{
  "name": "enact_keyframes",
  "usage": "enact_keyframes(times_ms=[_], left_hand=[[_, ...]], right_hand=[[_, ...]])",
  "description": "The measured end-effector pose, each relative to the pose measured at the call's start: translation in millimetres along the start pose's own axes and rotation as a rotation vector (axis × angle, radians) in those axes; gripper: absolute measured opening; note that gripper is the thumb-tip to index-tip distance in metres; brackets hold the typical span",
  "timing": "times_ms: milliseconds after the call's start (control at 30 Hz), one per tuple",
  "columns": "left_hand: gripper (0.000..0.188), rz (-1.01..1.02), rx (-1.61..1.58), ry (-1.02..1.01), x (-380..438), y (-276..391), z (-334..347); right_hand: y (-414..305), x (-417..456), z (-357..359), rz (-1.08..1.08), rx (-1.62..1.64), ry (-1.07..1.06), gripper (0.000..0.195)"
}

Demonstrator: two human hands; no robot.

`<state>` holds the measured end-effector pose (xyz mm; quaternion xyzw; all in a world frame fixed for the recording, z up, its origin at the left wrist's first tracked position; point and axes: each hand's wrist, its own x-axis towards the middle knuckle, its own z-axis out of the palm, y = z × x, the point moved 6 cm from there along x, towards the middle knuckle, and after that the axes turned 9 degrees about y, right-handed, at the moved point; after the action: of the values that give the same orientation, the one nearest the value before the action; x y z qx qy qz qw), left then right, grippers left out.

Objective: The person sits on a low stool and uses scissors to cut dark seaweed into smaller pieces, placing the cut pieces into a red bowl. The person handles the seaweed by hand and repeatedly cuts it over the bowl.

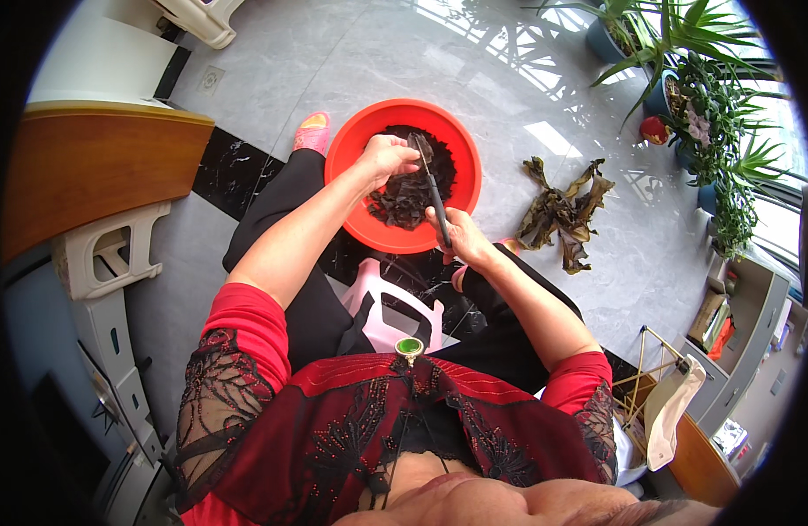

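A wide red plastic basin (468, 177) on the floor between my feet holds many small dark cut pieces of what looks like dried seaweed (404, 204). Over it, my left hand (385, 160) pinches a thin dark piece (420, 146) between thumb and fingers. My right hand (460, 235) grips black-handled scissors (434, 194) at the basin's near right rim, with the blades pointing up and left to that piece. Larger crinkled brown-green strips of the same kind (565, 210) lie in a loose heap on the floor to the right.
A pink plastic stool (391, 296) stands just below the basin. Potted plants (713, 125) line the window at the right. A wooden table edge (108, 171) and a white plastic stool (115, 253) are at the left, a folding frame chair (670, 407) at lower right.
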<state>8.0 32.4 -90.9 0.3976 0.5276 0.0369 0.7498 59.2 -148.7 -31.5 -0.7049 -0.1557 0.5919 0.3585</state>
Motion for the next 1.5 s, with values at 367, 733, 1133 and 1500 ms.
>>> enact_keyframes(times_ms=[367,733,1133,1500], left_hand=[[0.016,-0.005,0.005,-0.074,-5,-5,8],[0.017,-0.047,0.052,-0.142,-1,-18,12],[0.014,-0.152,0.134,-0.073,11,-36,-2],[0.043,0.114,0.502,0.248,9,6,-25]], right_hand=[[-1,2,-3,-0.011,-0.016,0.037,0.058],[-4,0,-4,0.031,-0.095,0.056,0.054],[15,9,3,0.124,-0.064,-0.014,0.051],[-15,17,-81,-0.096,0.258,0.371,0.049]])
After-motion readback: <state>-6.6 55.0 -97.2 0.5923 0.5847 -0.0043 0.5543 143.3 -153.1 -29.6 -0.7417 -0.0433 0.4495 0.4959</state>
